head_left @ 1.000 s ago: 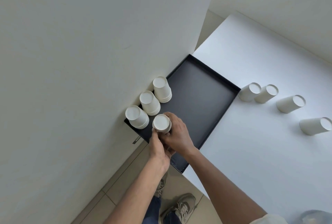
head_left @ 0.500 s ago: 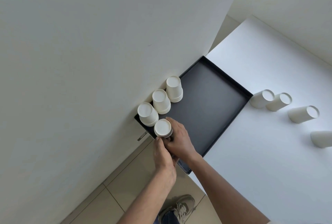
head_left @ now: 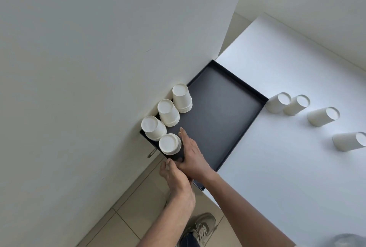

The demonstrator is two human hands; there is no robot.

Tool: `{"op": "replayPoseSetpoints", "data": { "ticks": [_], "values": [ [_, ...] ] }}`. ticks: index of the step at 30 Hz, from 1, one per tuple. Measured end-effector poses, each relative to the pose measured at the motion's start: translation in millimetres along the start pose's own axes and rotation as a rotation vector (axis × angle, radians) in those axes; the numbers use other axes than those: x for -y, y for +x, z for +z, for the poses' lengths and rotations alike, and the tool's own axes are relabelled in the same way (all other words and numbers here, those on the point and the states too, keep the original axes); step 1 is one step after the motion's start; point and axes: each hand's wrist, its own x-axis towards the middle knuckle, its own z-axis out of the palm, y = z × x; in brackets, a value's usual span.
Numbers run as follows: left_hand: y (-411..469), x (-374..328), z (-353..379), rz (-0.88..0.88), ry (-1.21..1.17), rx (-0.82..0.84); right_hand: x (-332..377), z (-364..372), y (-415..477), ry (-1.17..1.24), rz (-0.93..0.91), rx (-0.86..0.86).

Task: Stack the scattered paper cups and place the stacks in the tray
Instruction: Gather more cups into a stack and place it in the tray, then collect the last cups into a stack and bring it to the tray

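White worktop (head_left: 287, 167) abutting a tall pale wall panel (head_left: 99, 68), with tiled floor (head_left: 138, 197) and a shoe (head_left: 200, 229) visible below its edge. The right hand (head_left: 191, 153) lies palm-down over the near end of the black tray (head_left: 243, 86), fingers extended and holding nothing. Its forefinger lies alongside the nearest stack (head_left: 170, 144); whether it touches the stack cannot be told. The left hand (head_left: 176, 179) sits at the tray's near rim, fingertips bent toward it, but the view does not show whether they grip it. The tray is the only container. It holds four stacks of inverted paper cups: the nearest stack at the near corner, and three further stacks (head_left: 168, 112) in a row along the panel side, each just beside its neighbour. The remainder of the tray floor is bare. Four cups (head_left: 322, 116) lie on their sides on the worktop beyond the tray's right rim, two just beside each other and two apart, not yet brought in. Judged hazards:
- The nearest stack stands close to the rim and to both hands, so a brush of forefinger or wrist could topple it into its neighbours or over the edge.
- The tray's near corner appears to overhang the worktop, so downward pressure there could tilt it.
- The lying cups, being round, may roll when reached for.
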Motion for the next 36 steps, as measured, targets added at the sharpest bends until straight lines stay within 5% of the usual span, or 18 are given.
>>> {"op": "replayPoseSetpoints", "data": {
  "ticks": [6, 13, 36],
  "values": [
    [-5.5, 26.1, 2.8, 0.003, 0.098, 0.051, -28.9, -10.7, -27.0, 0.067, -0.015, -0.2],
    [-23.4, 40.7, 47.3, 0.104, 0.277, 0.314, -70.3, -63.4, -60.2, 0.055, 0.029, -0.527],
    [-38.9, 142.4, 156.3, 1.012, 1.37, 1.076, -205.4, -173.5, -161.7, 0.06, 0.374, -1.017]
  ]
}}
